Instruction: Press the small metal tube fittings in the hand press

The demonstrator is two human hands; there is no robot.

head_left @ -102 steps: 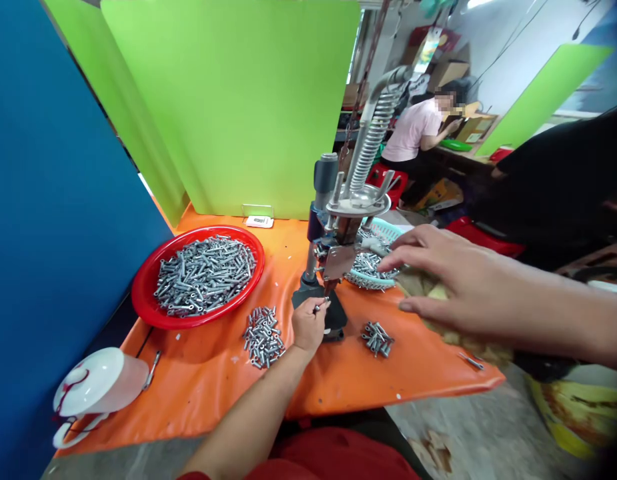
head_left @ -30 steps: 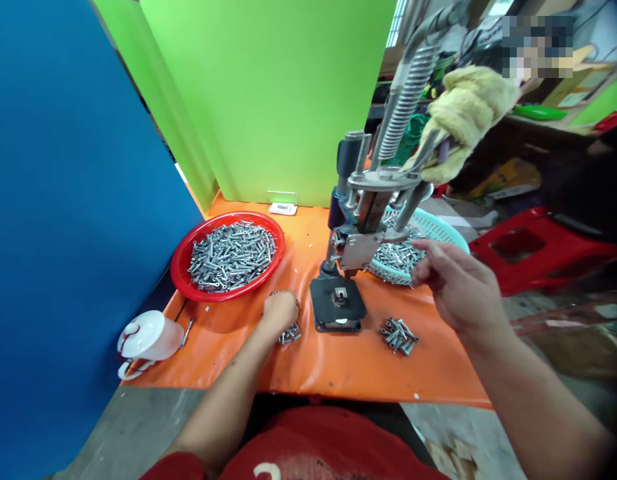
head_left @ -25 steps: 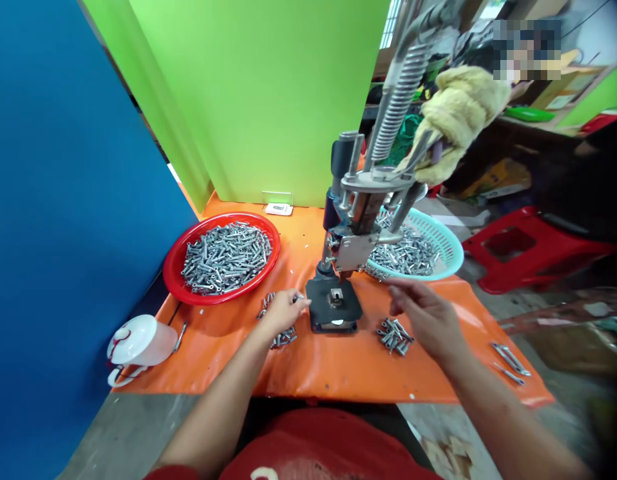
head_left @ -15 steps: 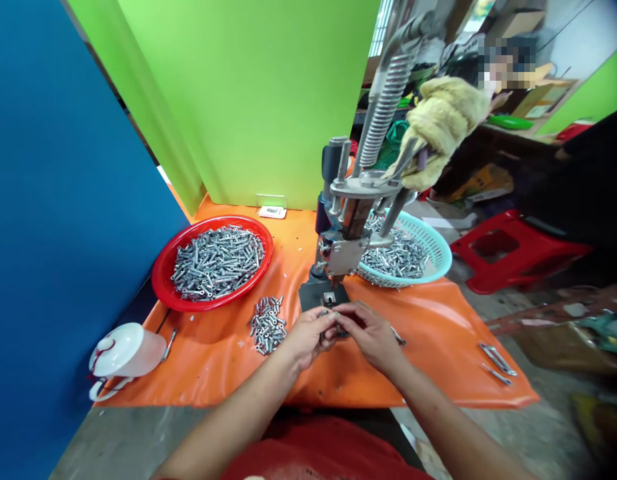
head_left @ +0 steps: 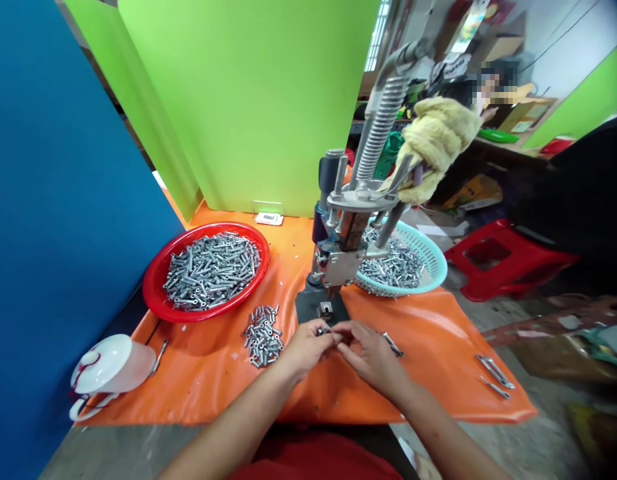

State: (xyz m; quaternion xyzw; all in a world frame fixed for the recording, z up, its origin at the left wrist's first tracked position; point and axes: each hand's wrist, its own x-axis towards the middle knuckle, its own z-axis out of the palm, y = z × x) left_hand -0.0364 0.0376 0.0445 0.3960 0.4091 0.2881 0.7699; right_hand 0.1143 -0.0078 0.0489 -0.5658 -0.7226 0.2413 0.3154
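Observation:
My left hand (head_left: 308, 348) is closed in a pinch around a small metal part (head_left: 324, 329), just in front of the hand press (head_left: 345, 267). Fingertips of my right hand (head_left: 371, 353) meet those of the left; they are bent together, and what they grip is hidden. Both hands are over the near edge of the press's dark base (head_left: 307, 310), which carries a small metal fixture (head_left: 326, 308). Left of my hands lies a pile of short metal eye-ended pieces (head_left: 264, 337). Beyond my right hand lies a longer metal piece (head_left: 392, 345).
A red basin (head_left: 151, 293) of long metal pieces stands at left, a light-blue basket (head_left: 441, 267) of metal parts behind the press. A lidded white jug (head_left: 113, 363) sits at the left edge. Loose metal parts (head_left: 495, 373) lie at right, near a red stool (head_left: 508, 257).
The whole view has shifted slightly, so the table sits lower in it. My hands remain together at the press base, drawn slightly back from the fixture, with the fingers a little rearranged.

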